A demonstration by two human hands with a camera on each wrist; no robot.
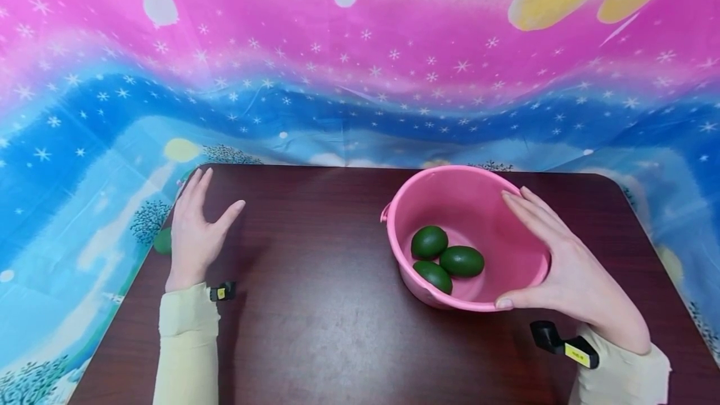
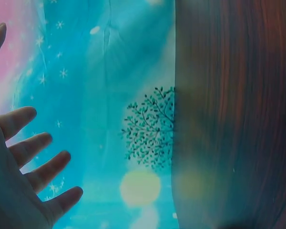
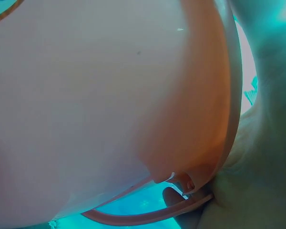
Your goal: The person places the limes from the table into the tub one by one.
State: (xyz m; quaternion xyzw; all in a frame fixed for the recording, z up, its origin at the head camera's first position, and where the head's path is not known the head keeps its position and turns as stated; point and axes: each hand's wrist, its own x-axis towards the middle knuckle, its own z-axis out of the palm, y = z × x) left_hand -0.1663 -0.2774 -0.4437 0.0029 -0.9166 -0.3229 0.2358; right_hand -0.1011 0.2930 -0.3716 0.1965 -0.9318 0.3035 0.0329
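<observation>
A pink bucket (image 1: 450,195) stands right of the table's middle, its mouth facing me. Three smooth dark green ovals that look like avocados (image 1: 462,262) lie on its bottom, toward the left. My right hand (image 1: 574,267) grips the bucket's right rim, fingers and thumb spread along it. In the right wrist view the bucket's wall (image 3: 95,109) fills most of the picture, with its handle (image 3: 133,219) hanging below. My left hand (image 1: 197,230) is raised near the table's left edge, fingers spread, holding nothing. Behind its wrist a green rounded thing (image 1: 162,241) shows in part.
The dark brown wooden table (image 1: 315,305) has rounded far corners. A pink and blue cloth printed with snowflakes (image 1: 337,99) hangs behind it and along both sides. Each wrist wears a small black camera mount (image 1: 223,291).
</observation>
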